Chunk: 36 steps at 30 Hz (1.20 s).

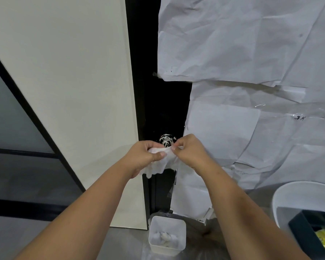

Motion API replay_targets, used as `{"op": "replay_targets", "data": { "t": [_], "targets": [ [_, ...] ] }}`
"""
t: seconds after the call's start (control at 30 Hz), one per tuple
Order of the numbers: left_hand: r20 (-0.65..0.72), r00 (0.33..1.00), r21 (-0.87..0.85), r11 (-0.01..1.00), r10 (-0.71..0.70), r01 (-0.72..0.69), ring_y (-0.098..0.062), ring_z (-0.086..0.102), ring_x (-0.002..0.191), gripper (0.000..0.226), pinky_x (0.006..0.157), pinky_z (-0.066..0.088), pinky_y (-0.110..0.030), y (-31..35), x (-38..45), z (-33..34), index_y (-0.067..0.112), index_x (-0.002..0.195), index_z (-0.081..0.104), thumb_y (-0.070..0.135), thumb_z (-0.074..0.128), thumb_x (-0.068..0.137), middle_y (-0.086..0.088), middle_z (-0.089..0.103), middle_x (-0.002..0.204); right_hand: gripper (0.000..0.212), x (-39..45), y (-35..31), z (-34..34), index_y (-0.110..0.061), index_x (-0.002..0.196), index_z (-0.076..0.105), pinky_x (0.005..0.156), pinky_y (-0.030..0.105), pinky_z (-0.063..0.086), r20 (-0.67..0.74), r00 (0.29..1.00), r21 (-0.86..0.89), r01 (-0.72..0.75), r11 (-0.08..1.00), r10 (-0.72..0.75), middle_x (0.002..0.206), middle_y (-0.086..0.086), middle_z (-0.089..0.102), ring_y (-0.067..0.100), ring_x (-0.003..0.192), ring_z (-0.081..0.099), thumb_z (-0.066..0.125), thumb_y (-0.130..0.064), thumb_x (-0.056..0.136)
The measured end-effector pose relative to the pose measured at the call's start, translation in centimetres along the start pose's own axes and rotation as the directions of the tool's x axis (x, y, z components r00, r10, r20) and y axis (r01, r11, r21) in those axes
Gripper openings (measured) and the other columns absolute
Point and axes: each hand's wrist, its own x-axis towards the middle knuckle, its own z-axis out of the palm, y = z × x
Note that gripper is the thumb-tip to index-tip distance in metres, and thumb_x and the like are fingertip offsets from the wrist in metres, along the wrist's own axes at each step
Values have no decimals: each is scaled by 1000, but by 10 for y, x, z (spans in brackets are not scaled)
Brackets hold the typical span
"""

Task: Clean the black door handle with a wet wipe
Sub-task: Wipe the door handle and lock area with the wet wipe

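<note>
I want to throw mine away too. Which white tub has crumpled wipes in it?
The small square white tub on the floor beneath the hands holds crumpled wipes. The big round white tub at the right holds a dark box instead.

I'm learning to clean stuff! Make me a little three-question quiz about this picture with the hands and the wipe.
1. True or false: both hands hold the wet wipe.
2. What is smeared on the black door handle: A) white streaks, B) red paint, C) nothing?
3. What lies in the small white bin on the floor?

Key:
1. True. The left hand and right hand each have a grip on the wipe, just in front of the handle.
2. A.
3. Crumpled white wipes or tissues.
</note>
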Motion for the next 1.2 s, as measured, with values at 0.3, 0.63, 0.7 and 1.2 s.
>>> {"op": "replay_targets", "data": {
  "t": [0.3,0.63,0.7,1.2],
  "targets": [
    [-201,965,435,898,166,-64,-12,60,95,22,81,49,-26,-14,2,14,21,111,68,28,70,91,6,66,104,8,2,8,6,-23,86,69,71,31,51,1,999,-60,-37,998,37,88,-5,65,14,85,59,61,-27,86],
    [-272,922,173,957,276,-235,3,54,66,18,65,47,-12,-10,1,28,21,103,69,18,75,87,6,57,81,14,19,4,7,-20,92,70,55,23,41,-134,981,-13,-143,990,140,79,-1,64,18,72,60,57,-24,90],
    [-268,934,139,969,236,-205,5,55,60,12,65,47,-12,-13,3,25,17,99,72,13,74,88,7,61,75,13,19,6,4,-20,89,69,52,20,39,-143,977,14,-155,988,156,76,0,64,19,71,59,57,-26,90],
    [-275,942,386,919,193,-76,-22,60,68,27,65,44,-26,-18,26,46,6,102,72,28,57,99,-10,67,75,14,27,17,10,-23,92,66,68,30,52,-202,979,-43,-47,998,38,80,-5,67,16,74,61,53,-21,90]
  ]
}}
